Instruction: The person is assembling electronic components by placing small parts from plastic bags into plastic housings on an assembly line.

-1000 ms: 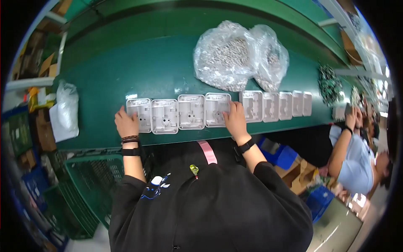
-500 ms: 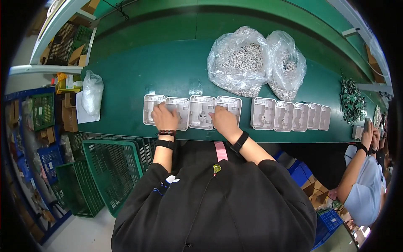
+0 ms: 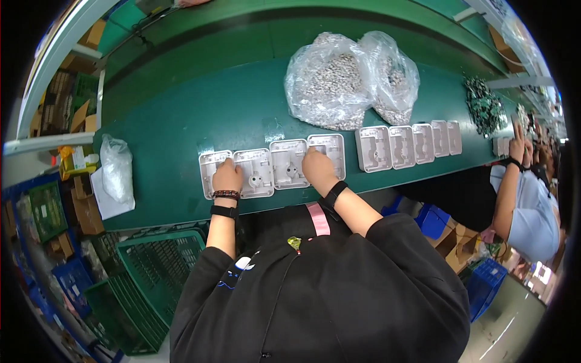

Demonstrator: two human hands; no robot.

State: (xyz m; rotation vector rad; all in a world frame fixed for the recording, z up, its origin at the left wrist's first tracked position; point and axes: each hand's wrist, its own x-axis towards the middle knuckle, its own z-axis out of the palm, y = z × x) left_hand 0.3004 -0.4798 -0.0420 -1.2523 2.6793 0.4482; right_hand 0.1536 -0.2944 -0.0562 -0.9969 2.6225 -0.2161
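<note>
Four pale grey, open plastic housings stand in a row before me on the green table (image 3: 163, 181). My left hand (image 3: 227, 176) reaches into the leftmost housing (image 3: 207, 168), its fingers bunched and pointing down. Beside it, a second housing (image 3: 252, 164) shows a round fitting in its lower part. A third housing (image 3: 288, 158) has a similar fitting. My right hand (image 3: 319, 169) is over the left side of the fourth housing (image 3: 334, 158), with fingertips pinched together near the wall. What either hand holds, if anything, is hidden by the fingers.
Several more grey housings (image 3: 374, 158) line up to the right. Behind stand two clear plastic bags (image 3: 330, 81) full of small pale parts. Dark parts lie in a heap (image 3: 483, 106) near a co-worker's hands (image 3: 521, 148). Green crates (image 3: 154, 266) stand below the table at left.
My left hand's fingers have drawn together and sit lower in the leftmost housing. My right hand stays at the fourth housing. The whole view has tilted and shifted.
</note>
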